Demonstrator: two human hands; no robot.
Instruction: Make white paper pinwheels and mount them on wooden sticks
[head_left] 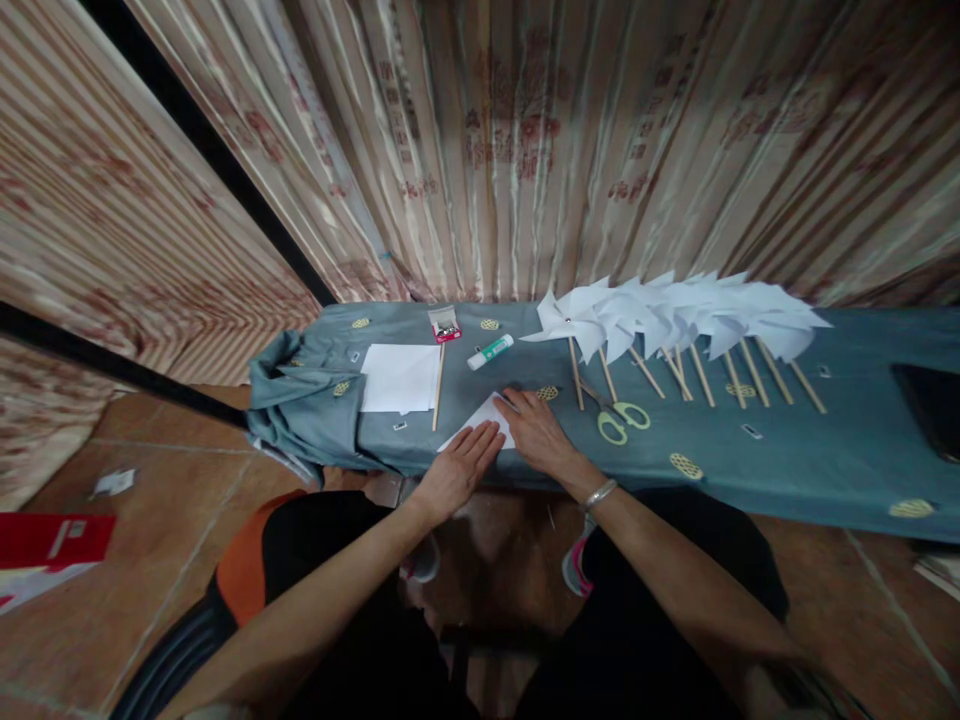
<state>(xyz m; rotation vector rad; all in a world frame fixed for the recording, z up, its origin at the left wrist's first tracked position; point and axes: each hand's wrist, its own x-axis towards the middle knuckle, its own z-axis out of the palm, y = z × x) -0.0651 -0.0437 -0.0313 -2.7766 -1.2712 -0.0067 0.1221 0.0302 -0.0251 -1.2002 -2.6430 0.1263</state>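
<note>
My left hand (pixel 459 468) lies flat, fingers together, on a folded white sheet of paper (pixel 489 416) near the front edge of the table. My right hand (pixel 538 432) presses flat on the same sheet's right side, fingers stretched out; a silver bracelet is on that wrist. Both hands hold nothing. A wooden stick (pixel 438 386) lies just left of the sheet. Yellow-handled scissors (pixel 619 416) lie to the right of my right hand.
A stack of white paper (pixel 399 378), a glue stick (pixel 490 351) and a small packet of pins (pixel 445 324) lie on the blue-grey cloth-covered table (pixel 825 450). A row of white paper pinwheels on sticks (pixel 675 320) lies at the back right. Curtains hang behind.
</note>
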